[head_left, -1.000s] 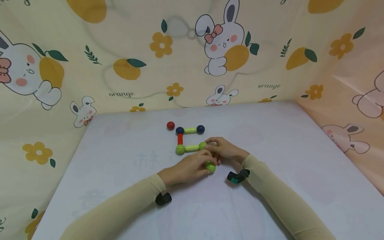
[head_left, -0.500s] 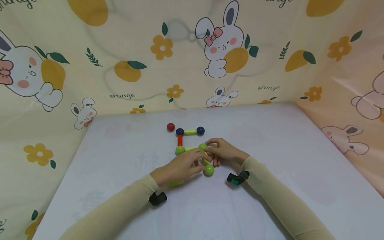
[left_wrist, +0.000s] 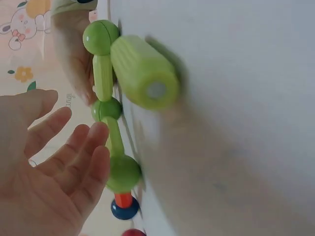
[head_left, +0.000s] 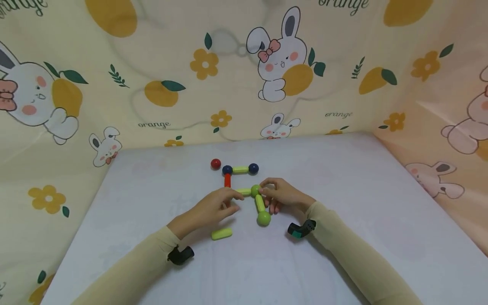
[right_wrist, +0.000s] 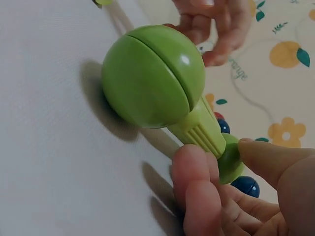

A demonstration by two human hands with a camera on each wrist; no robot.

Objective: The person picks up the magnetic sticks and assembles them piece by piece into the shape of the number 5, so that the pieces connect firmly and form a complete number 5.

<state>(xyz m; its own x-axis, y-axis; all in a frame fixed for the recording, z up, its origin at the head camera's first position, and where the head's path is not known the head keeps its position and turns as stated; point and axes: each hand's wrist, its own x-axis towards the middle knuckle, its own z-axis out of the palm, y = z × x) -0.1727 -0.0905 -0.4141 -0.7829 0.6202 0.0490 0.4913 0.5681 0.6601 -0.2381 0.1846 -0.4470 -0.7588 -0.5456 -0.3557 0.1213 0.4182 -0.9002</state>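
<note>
A chain of magnetic rods and balls lies on the table. My right hand (head_left: 286,195) pinches the green ball (head_left: 256,190) at its near right corner between thumb and fingers. From that ball a yellow-green rod (head_left: 260,203) runs toward me to another green ball (head_left: 264,218), large in the right wrist view. My left hand (head_left: 207,210) hovers left of this, fingers loosely spread and holding nothing, and hides the left green corner ball in the head view. In the left wrist view that ball (left_wrist: 123,173) shows beyond the fingers. Nearer me lies a loose yellow-green rod (head_left: 222,234).
Behind the hands, a red rod (head_left: 227,180) leads up to a dark blue ball (head_left: 227,170). Another yellow-green rod (head_left: 240,170) joins it to a second blue ball (head_left: 253,168). A loose red ball (head_left: 215,164) sits at the back left. Patterned cloth (head_left: 206,97) rises behind the table.
My left hand has let go of the front green ball and moved left, uncovering the near rod and the loose rod. My right hand stays at the corner ball.
</note>
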